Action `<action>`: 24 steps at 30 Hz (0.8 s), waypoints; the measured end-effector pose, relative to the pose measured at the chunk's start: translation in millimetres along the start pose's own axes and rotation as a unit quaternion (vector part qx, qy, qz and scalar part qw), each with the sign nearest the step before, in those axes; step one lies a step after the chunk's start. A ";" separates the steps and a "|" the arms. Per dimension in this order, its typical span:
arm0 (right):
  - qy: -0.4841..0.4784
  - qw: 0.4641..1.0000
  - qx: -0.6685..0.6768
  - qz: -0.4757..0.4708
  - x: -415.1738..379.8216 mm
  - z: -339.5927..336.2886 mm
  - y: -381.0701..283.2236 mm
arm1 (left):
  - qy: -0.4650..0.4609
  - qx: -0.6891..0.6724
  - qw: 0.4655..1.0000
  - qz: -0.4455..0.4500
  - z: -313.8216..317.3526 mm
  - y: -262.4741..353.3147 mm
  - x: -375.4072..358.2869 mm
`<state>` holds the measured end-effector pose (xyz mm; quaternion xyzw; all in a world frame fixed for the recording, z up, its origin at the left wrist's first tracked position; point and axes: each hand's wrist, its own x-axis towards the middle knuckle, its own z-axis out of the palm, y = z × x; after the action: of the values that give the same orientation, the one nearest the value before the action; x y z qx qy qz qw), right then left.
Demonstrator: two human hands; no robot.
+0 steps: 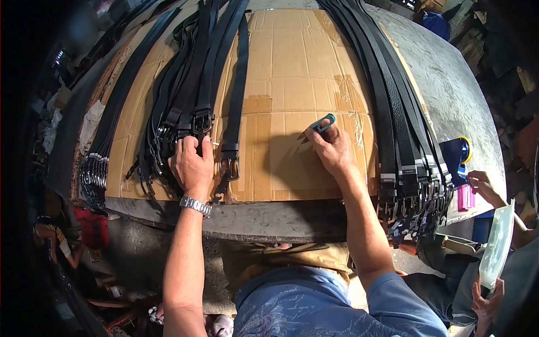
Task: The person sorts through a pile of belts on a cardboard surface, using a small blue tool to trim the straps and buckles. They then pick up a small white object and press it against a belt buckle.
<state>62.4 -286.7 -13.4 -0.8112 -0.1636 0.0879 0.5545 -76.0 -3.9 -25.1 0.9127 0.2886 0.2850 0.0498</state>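
My left hand (192, 164) is closed at the buckle end of a black belt (203, 84), on a pile of dark belts left of centre. The metal buckle (202, 121) shows just above its fingers. To its right, a single black belt (234, 101) lies with its buckle toward me. My right hand (333, 147) holds small scissors (323, 123) with teal handles over the cardboard (292, 67); their dark points come out on the left of the fingers.
More belts (109, 135) lie at the left, and a thick row (393, 101) hangs over the table edge at the right. Beyond it are a blue tape dispenser (456, 157) and a pink item (465, 197). A co-worker's hand (485, 187) reaches in; another hand holds a clear plastic bag (497, 247).
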 end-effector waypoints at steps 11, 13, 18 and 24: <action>-0.001 0.999 0.028 -0.028 2.2 1.7 7.6 | 0.003 -0.047 0.999 -0.021 -7.0 6.9 -3.1; 0.022 1.000 -0.012 -0.005 4.4 -0.4 5.6 | 0.008 -0.020 1.000 -0.018 -3.0 3.8 -2.6; 0.020 0.999 -0.041 -0.012 -2.9 3.2 -3.5 | 0.027 -0.035 0.999 0.008 -0.6 1.2 -2.4; 0.046 0.997 -0.066 -0.009 -4.9 5.5 -7.5 | 0.031 -0.045 0.998 0.006 -2.4 2.7 -2.6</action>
<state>54.9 -281.2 -8.7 -0.8475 -0.1512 0.0346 0.5076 -77.7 -7.7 -23.7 0.9020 0.2712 0.3261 0.0803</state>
